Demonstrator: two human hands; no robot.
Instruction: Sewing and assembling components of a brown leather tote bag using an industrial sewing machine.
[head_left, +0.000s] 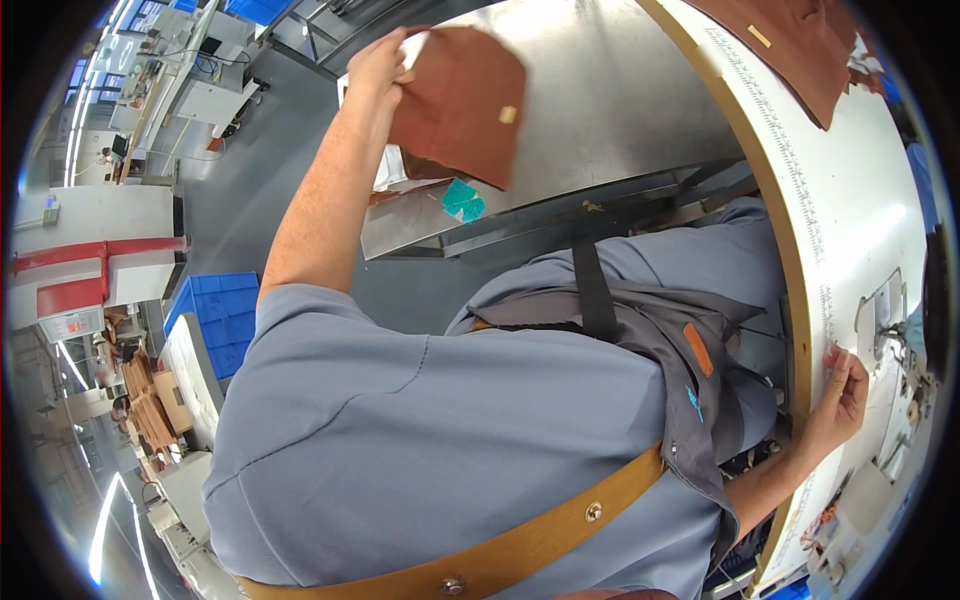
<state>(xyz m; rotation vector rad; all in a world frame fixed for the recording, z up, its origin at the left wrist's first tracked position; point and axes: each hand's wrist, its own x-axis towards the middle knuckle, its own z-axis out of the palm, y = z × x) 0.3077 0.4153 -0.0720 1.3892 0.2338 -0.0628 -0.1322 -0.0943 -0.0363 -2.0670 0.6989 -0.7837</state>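
My left hand (378, 65) is stretched out to the side and grips the corner of a brown leather piece (460, 105). The piece carries a small tan tag and hangs over a steel table (610, 90). My right hand (840, 395) rests with bent fingers on the white sewing table (850, 200), beside its printed ruler strip. It holds nothing that I can see. The metal parts of a sewing machine (890, 330) sit just past its fingers.
More brown leather pieces (800, 45) lie at the far end of the white table. A teal scrap (463, 200) sits at the steel table's edge. A blue crate (215, 310) stands on the floor, with stacked cardboard pieces (150, 405) nearby.
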